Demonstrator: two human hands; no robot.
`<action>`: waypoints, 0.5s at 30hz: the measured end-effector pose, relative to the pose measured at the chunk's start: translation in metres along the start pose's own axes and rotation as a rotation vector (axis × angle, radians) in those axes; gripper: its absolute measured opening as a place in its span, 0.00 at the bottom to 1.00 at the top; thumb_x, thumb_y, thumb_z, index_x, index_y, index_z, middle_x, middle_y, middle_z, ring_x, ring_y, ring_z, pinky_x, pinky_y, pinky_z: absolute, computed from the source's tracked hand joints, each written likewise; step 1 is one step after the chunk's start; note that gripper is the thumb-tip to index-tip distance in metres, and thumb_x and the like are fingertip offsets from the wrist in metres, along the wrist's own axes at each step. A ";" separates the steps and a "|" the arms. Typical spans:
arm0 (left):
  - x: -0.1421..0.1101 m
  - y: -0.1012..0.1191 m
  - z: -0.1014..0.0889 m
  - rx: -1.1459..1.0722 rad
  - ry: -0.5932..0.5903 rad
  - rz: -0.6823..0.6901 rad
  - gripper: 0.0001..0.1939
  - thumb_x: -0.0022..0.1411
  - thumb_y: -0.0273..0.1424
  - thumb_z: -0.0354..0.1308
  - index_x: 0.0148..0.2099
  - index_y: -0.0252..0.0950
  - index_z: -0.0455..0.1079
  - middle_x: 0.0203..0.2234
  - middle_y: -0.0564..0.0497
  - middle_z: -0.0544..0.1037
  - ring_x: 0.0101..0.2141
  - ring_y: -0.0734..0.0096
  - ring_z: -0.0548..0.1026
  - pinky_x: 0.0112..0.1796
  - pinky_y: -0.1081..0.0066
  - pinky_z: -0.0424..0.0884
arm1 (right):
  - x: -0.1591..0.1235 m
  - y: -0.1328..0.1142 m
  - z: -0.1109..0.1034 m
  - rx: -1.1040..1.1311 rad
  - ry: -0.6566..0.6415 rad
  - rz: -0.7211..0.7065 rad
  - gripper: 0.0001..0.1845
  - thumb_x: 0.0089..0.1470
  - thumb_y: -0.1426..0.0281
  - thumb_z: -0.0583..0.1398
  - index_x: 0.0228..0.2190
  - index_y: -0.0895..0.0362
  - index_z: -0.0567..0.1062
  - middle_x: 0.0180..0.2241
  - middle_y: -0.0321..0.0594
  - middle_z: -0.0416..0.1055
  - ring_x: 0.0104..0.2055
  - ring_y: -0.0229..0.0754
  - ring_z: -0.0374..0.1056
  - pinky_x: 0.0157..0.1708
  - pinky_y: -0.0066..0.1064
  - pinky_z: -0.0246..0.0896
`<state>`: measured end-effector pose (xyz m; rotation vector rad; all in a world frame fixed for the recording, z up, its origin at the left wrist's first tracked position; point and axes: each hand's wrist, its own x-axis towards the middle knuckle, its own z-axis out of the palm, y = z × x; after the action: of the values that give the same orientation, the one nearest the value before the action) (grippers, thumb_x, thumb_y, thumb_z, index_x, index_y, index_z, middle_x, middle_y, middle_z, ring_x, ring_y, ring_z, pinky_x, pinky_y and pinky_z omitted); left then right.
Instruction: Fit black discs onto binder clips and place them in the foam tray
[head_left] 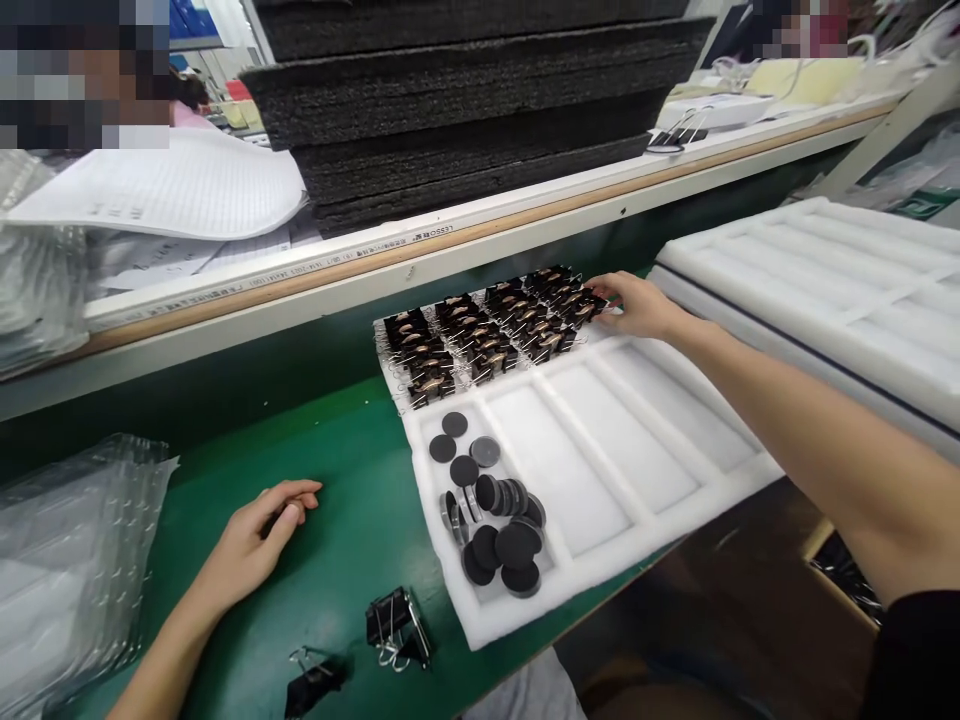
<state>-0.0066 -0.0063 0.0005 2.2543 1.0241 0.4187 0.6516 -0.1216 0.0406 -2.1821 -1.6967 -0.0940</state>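
Note:
My right hand [636, 304] reaches to the far right end of a dense block of black binder clips [491, 345], its fingers closed on a binder clip [594, 304] at that edge. The clips stand in rows, with copper-coloured pieces among them, at the back of a white foam tray [634, 520]. Several round black discs [517, 543] lie loose or leaning in the tray's left compartment. My left hand [259, 530] rests on the green tabletop [330, 560] left of the tray, loosely curled with the index finger stretched out and nothing visible in it.
Two large binder clips, one upright [397, 628] and one nearer [313, 683], lie at the front. Stacked clear plastic trays [82, 560] stand left, white foam trays [817, 270] right. Black foam sheets [480, 110] and papers [172, 185] fill the shelf. People are partly visible beyond.

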 end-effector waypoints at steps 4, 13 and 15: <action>0.001 0.004 0.002 0.009 0.006 0.021 0.22 0.72 0.49 0.50 0.52 0.40 0.76 0.39 0.46 0.83 0.36 0.64 0.81 0.36 0.70 0.78 | -0.026 -0.032 -0.001 -0.045 0.253 0.045 0.27 0.61 0.71 0.58 0.60 0.68 0.70 0.54 0.59 0.72 0.56 0.46 0.68 0.57 0.36 0.62; -0.021 0.033 0.012 0.323 0.318 0.185 0.18 0.76 0.39 0.47 0.52 0.35 0.73 0.35 0.47 0.81 0.35 0.68 0.78 0.40 0.67 0.70 | -0.101 -0.210 0.001 0.153 0.082 -0.756 0.16 0.65 0.61 0.57 0.53 0.45 0.74 0.47 0.42 0.79 0.46 0.51 0.78 0.43 0.43 0.76; -0.046 0.044 0.007 0.559 0.290 0.214 0.16 0.76 0.39 0.49 0.50 0.36 0.74 0.38 0.46 0.81 0.40 0.64 0.78 0.43 0.63 0.67 | -0.124 -0.225 0.022 0.142 -0.102 -0.855 0.21 0.64 0.57 0.58 0.58 0.38 0.71 0.50 0.38 0.79 0.44 0.52 0.79 0.38 0.45 0.80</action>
<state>-0.0082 -0.0665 0.0219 2.8831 1.1543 0.6259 0.4008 -0.1828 0.0420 -1.2489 -2.4844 -0.0792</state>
